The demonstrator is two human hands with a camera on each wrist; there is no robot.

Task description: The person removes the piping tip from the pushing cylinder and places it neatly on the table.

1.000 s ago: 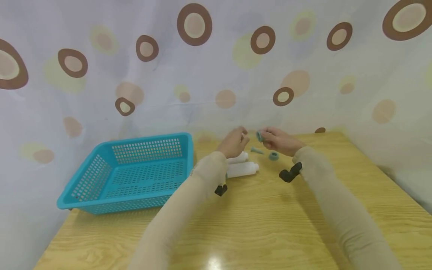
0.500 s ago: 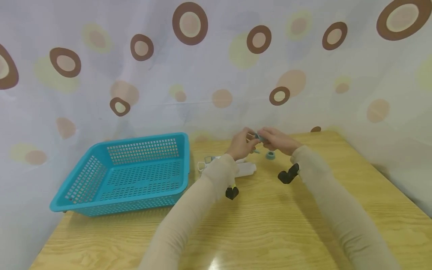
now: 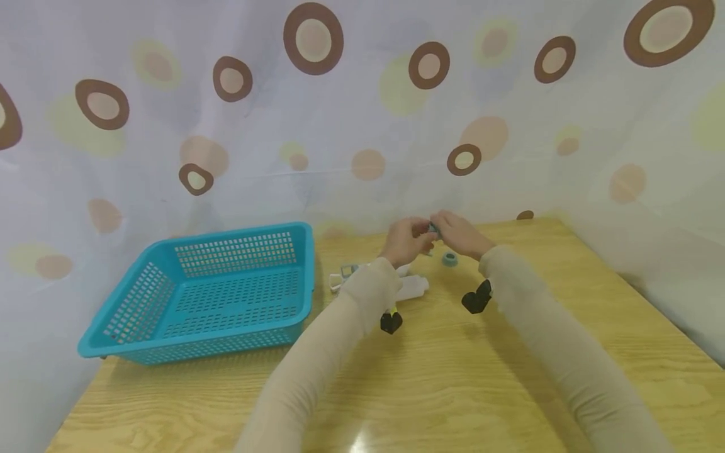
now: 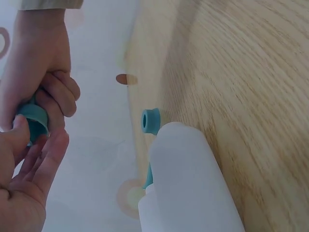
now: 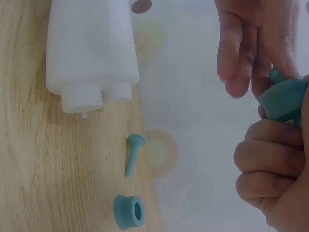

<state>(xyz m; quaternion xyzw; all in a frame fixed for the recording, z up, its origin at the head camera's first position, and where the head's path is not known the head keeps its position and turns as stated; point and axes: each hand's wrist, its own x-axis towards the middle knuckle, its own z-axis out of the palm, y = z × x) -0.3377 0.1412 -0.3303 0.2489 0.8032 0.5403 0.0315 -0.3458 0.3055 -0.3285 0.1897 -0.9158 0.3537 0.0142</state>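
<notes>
Both hands meet above the far part of the table, round a teal hollow cap [image 5: 282, 99]. My right hand [image 3: 461, 236] grips it with curled fingers. My left hand [image 3: 403, 242] pinches its rim between thumb and fingers, the fingertips partly inside the opening in the left wrist view. A second smaller teal piece shows at the cap's upper end in the right wrist view, mostly hidden by the hands. Below on the table stand a teal ring-shaped collar [image 3: 450, 259] and a teal flared stem [image 5: 133, 152]. Two white plastic bottles [image 3: 413, 287] lie beside them, necks pointing right.
A blue perforated basket [image 3: 226, 343] occupies the table's left side. Between it and the left sleeve [image 3: 370, 289] lie white and blue loop-shaped pieces [image 3: 335, 281]. A patterned curtain [image 3: 362, 113] hangs behind the wooden table [image 3: 442, 390].
My left hand has moved right, from over the bottles to the teal cap, and has taken hold of it. My right hand keeps its grip. The head view has shifted slightly.
</notes>
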